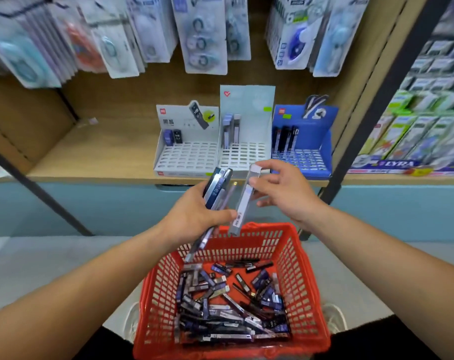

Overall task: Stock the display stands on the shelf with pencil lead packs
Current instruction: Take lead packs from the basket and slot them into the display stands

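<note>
- While the left hand point(192, 219) clamps a bundle point(216, 188) as stock, the right hand point(285, 196) pinches one pack point(242, 203), probably for a stand point(254, 113).
- Basket point(309, 281) sits below, handy.

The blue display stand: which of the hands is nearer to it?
Right. The right hand is just in front of the blue display stand; the left hand is lower and farther left.

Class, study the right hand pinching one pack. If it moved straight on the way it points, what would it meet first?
Probably the slotted grid of the middle white display stand, just beyond the right hand and its clear pack. Depth is unclear from one view.
</note>
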Demonstrator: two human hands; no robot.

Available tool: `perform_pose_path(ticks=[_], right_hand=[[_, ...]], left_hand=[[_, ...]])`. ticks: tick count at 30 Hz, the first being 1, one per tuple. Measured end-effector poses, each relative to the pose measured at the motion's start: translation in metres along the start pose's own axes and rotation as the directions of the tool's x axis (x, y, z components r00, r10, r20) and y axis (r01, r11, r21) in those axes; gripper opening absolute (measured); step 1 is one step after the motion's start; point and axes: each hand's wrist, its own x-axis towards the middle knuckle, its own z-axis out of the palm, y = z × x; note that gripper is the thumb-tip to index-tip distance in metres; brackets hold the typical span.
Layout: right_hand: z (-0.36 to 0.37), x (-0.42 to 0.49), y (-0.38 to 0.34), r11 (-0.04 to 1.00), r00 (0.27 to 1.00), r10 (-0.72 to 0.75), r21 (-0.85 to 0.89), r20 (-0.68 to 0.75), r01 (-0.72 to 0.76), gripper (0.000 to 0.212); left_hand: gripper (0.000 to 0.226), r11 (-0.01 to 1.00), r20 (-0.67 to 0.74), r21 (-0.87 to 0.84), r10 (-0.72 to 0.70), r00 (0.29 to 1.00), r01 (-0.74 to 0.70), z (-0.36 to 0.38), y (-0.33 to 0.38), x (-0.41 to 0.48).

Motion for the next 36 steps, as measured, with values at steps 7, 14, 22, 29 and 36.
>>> perform_pose_path(ticks=[7,14,22,29,36], right_hand=[[0.0,0.023,0.0,0.999,1.0,0.013,0.042,-0.024,-0.012,0.023],[-0.004,0.071,0.011,0.999,0.99,-0.029,-0.042,-0.134,0.024,0.016],[-0.024,0.16,0.004,0.957,0.919,-0.235,-0.239,-0.317,0.163,0.016],[-0.026,0.21,0.016,0.915,0.898,-0.315,-0.35,-0.309,0.2,0.018],[-0.025,0.219,0.026,0.917,0.902,-0.318,-0.337,-0.293,0.214,0.018]], left_hand=[[0.037,1.0,-0.015,-0.021,0.001,1.0,-0.001,-0.003,0.001,0.015],[0.029,0.999,-0.131,-0.027,-0.04,0.991,0.037,-0.015,-0.015,0.057],[0.025,0.996,-0.192,-0.063,-0.08,0.978,0.069,-0.039,-0.03,0.098],[0.025,0.995,-0.206,-0.074,-0.081,0.975,0.067,-0.051,-0.035,0.113],[0.026,0.995,-0.211,-0.053,-0.091,0.973,0.081,-0.057,-0.036,0.108]])
